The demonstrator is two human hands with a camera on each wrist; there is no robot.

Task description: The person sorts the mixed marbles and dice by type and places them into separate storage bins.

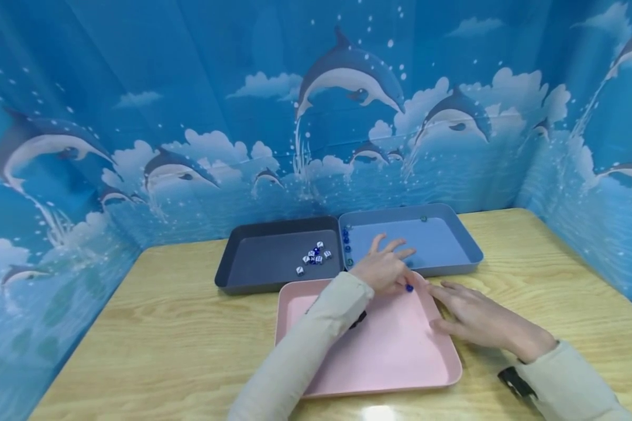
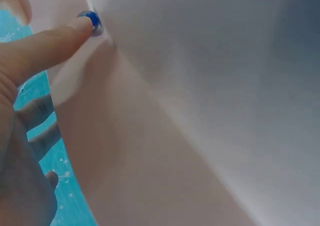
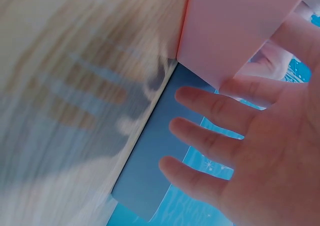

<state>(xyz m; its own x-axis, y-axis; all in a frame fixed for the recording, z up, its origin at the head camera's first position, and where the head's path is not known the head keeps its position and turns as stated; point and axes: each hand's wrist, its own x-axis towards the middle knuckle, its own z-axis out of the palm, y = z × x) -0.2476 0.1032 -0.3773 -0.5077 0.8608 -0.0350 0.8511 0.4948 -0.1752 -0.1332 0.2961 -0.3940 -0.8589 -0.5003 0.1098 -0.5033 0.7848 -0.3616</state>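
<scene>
A pink tray [image 1: 384, 351] lies nearest me. In its far right corner, a small blue glass marble [image 1: 409, 287] sits against the wall. My left hand [image 1: 384, 270] reaches over the far rim, one straight fingertip [image 2: 82, 27] touching the marble [image 2: 93, 22]; its other fingers spread out above the blue-grey tray [image 1: 469, 248]. My right hand [image 1: 471, 313] is beside the pink tray's right wall, its fingers extended and parted. In the right wrist view its index finger [image 3: 250, 88] is right at the tray's rim.
A dark grey tray [image 1: 253, 257] at the back left holds several white dice [image 1: 300, 271] and some blue pieces. Blue marbles [image 1: 346, 240] line the blue-grey tray's left side, with a green marble [image 1: 423, 218] at its far side. A dolphin-print curtain [image 1: 221, 117] stands behind the wooden table [image 1: 179, 327].
</scene>
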